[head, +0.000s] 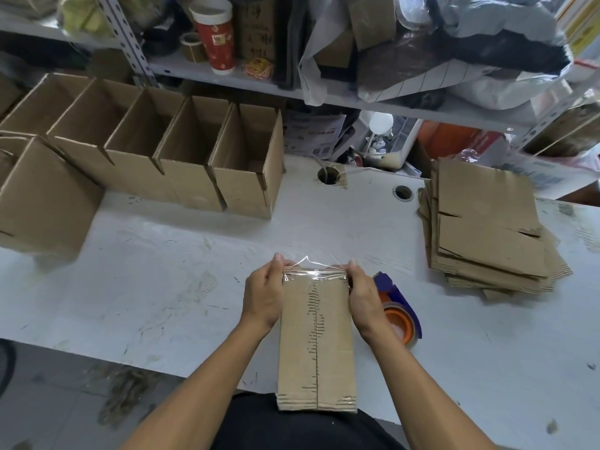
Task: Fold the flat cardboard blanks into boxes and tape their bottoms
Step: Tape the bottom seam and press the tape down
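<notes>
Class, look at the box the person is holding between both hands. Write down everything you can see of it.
The box is plain brown corrugated cardboard, long and narrow, its closed bottom facing up with the two flaps meeting along a centre seam. Clear tape crosses its far end, loose edges sticking up. The left hand and right hand each grip a side near that end, thumbs at the tape. The near end rests against the person's body at the table edge.

Folded box [316, 345] bottom-up, clear tape [313, 274] across far edge.
</notes>
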